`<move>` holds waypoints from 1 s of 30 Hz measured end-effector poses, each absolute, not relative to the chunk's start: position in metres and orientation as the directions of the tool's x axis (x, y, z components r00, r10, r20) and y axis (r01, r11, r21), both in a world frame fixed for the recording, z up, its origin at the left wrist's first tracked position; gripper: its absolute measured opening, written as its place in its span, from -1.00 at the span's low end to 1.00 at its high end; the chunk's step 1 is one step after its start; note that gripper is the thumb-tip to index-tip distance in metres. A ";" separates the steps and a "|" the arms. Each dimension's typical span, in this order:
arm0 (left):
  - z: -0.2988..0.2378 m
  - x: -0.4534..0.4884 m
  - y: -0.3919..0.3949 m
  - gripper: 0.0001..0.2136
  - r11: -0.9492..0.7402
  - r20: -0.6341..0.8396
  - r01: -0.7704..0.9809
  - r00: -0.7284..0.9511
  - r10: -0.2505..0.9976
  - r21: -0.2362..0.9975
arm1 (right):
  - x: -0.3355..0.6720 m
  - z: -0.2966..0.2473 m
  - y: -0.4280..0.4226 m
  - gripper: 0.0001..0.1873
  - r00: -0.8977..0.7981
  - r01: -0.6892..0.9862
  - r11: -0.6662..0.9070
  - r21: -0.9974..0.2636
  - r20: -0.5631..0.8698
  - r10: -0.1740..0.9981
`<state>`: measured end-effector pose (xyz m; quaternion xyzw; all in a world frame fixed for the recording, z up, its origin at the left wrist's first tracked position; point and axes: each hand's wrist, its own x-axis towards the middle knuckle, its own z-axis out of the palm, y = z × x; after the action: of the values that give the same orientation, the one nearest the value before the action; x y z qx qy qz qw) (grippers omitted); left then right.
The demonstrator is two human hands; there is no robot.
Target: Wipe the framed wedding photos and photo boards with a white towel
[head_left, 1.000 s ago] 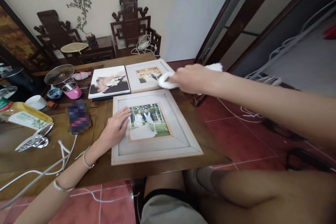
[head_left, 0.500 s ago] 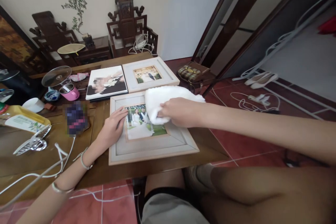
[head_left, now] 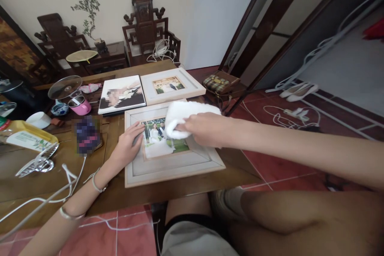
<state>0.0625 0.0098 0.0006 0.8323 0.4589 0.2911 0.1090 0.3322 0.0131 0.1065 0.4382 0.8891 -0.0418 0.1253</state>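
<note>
A large pale picture frame (head_left: 180, 166) with a wedding photo lies flat on the wooden table (head_left: 186, 190) in front of me. My left hand (head_left: 127, 146) rests flat on the frame's left border, fingers stretched out. A white fluffy cloth (head_left: 183, 116) is gripped in my right hand (head_left: 204, 128), which presses it onto the photo's upper right part. Beyond it lie a smaller pale frame (head_left: 192, 86) and a photo canvas (head_left: 121, 94).
Left on the table are a pink mug (head_left: 81, 106), a small fan (head_left: 64, 87), a yellow tray (head_left: 27, 134), a metal clip (head_left: 37, 162) and white cables (head_left: 48, 198). Carved wooden chairs (head_left: 148, 28) stand behind. A brown bag (head_left: 220, 82) sits at right on the red tile floor.
My right hand came back from the far frame with the cloth and now presses it on the near frame's photo, a little further up and left. My left hand stayed put.
</note>
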 end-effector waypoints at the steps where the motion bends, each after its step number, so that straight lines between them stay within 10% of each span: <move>1: 0.001 0.064 0.010 -0.70 -0.557 0.383 0.700 0.413 0.826 0.447 | 0.334 0.101 0.020 -0.43 -0.591 0.784 0.616 0.078 -0.213 0.778; 7: 0.002 0.069 0.010 -0.68 -0.560 0.366 0.693 0.428 0.826 0.454 | 0.342 0.081 0.048 -0.37 -0.658 0.711 0.669 0.217 -0.129 0.741; 19: 0.007 0.050 0.006 -0.60 -0.490 0.340 0.752 0.366 0.867 0.440 | 0.300 0.167 -0.031 -0.48 -0.543 0.702 0.704 -0.109 -0.722 0.430; 30: 0.011 0.049 0.007 -0.58 -0.520 0.341 0.749 0.403 0.850 0.411 | 0.318 0.117 0.034 -0.41 -0.624 0.710 0.641 0.292 -0.161 0.764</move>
<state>0.0493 0.0071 0.0108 0.8318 0.4804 0.2606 0.0965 0.3177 0.0338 0.1166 0.4115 0.8956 0.1003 0.1361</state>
